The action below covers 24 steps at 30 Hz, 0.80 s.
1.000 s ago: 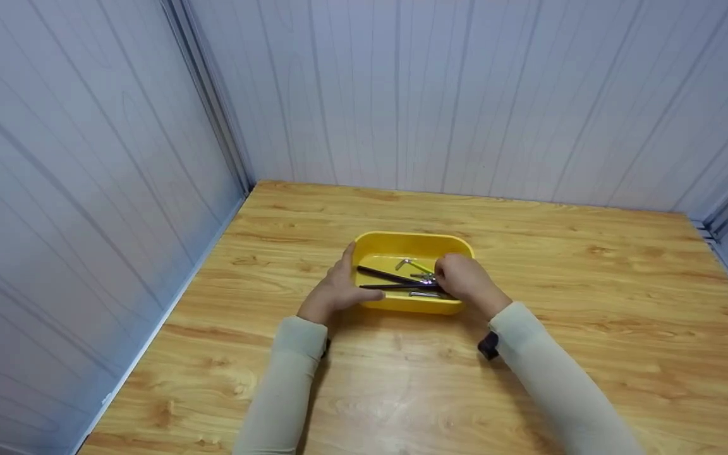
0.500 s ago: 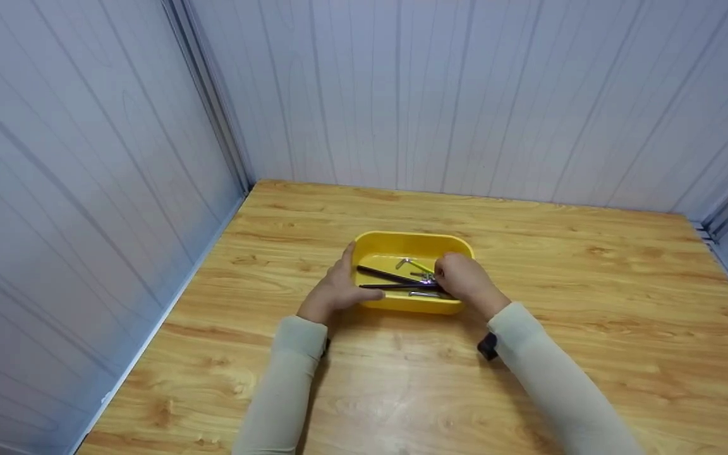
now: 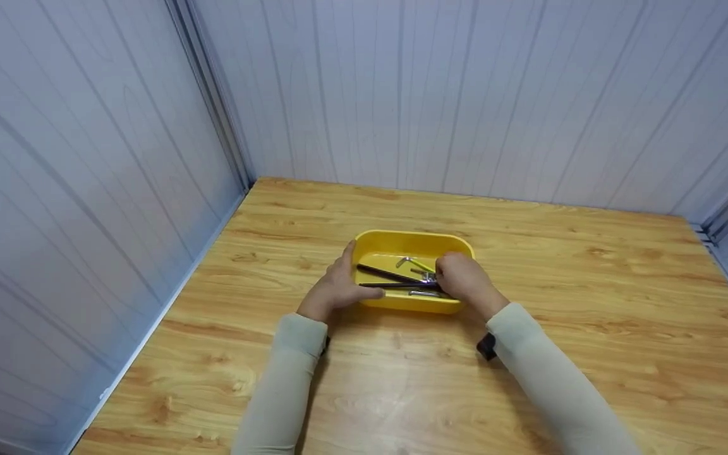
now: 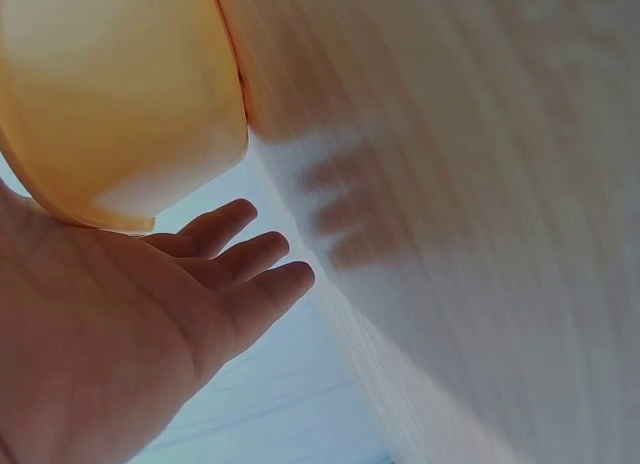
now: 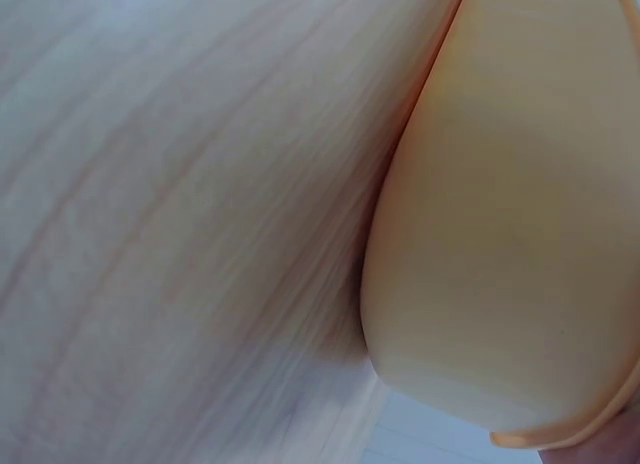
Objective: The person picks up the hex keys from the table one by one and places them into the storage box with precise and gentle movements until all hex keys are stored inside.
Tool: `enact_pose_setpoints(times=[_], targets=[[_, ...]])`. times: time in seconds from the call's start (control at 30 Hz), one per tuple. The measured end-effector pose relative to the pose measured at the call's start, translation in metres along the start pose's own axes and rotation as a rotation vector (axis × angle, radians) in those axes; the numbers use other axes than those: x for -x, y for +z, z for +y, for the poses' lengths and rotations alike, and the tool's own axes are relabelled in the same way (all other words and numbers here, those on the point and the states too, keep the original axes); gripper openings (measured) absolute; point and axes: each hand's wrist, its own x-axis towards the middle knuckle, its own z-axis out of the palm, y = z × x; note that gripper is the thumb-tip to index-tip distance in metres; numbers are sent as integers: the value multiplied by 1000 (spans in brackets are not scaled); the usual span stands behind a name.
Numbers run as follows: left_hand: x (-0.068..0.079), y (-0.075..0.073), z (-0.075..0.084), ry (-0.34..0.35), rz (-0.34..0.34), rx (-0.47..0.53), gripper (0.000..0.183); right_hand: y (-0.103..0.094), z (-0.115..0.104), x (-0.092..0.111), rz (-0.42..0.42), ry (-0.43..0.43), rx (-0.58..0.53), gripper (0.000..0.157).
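A yellow plastic tub (image 3: 411,241) stands on the wooden table. My left hand (image 3: 337,283) rests on its left end, thumb along the near rim and index finger toward the far corner. In the left wrist view, the other fingers (image 4: 265,294) reach out straight below the rim. My right hand (image 3: 463,276) is curled inside the right end of the tub, over the tools; I cannot tell what it holds. Two long black sticks (image 3: 388,274), a thin bent rod with a yellow-green sleeve (image 3: 419,263) and small silver metal pieces (image 3: 426,293) run toward it, their right ends hidden.
The wood-grain table (image 3: 591,284) spreads around the tub. Pale panelled walls stand behind it (image 3: 465,95) and to the left (image 3: 86,189). A dark wrist camera (image 3: 486,346) sits beneath the right sleeve.
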Motion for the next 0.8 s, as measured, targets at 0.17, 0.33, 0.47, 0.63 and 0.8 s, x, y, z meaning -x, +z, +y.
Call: enact_pose_setpoints(times=[0.17,0.33,0.47,0.63,0.8], targets=[[1,0,0,-1,3,0,126,1,0,0,-15,-7,-10,13],[1,0,0,1,5,-7,127,2,3,1,-12,-18,-62,15],[1,1,-1,17,0,-7,128,3,5,4,-17,-38,-98,14],[3,1,-1,29,-17,-33,127,2,4,9,74,-41,-111,19],[4,-1,0,37,4,-67,123,2,6,12,228,34,-175,41]])
